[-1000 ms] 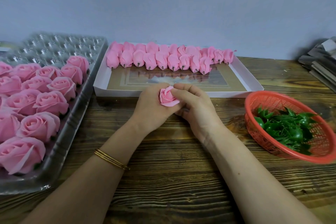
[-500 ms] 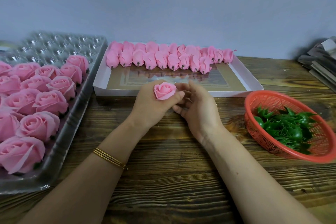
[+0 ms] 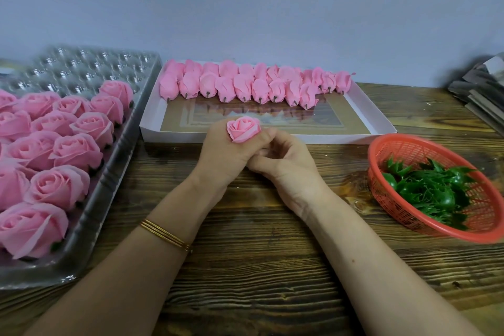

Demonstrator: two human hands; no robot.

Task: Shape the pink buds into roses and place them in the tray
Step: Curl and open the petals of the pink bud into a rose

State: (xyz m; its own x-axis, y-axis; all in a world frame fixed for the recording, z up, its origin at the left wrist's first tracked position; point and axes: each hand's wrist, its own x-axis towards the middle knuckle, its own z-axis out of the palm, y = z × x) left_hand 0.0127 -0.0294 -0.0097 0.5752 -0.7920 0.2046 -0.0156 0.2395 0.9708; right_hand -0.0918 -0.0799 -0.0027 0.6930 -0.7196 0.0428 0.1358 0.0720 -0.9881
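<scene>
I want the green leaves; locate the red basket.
Head view, right side: the red basket sits on the table, right of the right hand, beside the white box.

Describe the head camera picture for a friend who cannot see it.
Two bare hands meet over a wooden table: the left hand grips a pink rose, the right hand curls beside it. A clear tray of finished roses lies to the left, a white box of buds behind, a red basket of green leaf pieces to the right.

Wearing several thin gold bangles (image 3: pixel 165 234) stacked closely around the left wrist; leaving both forearms bare as far as visible.
</scene>
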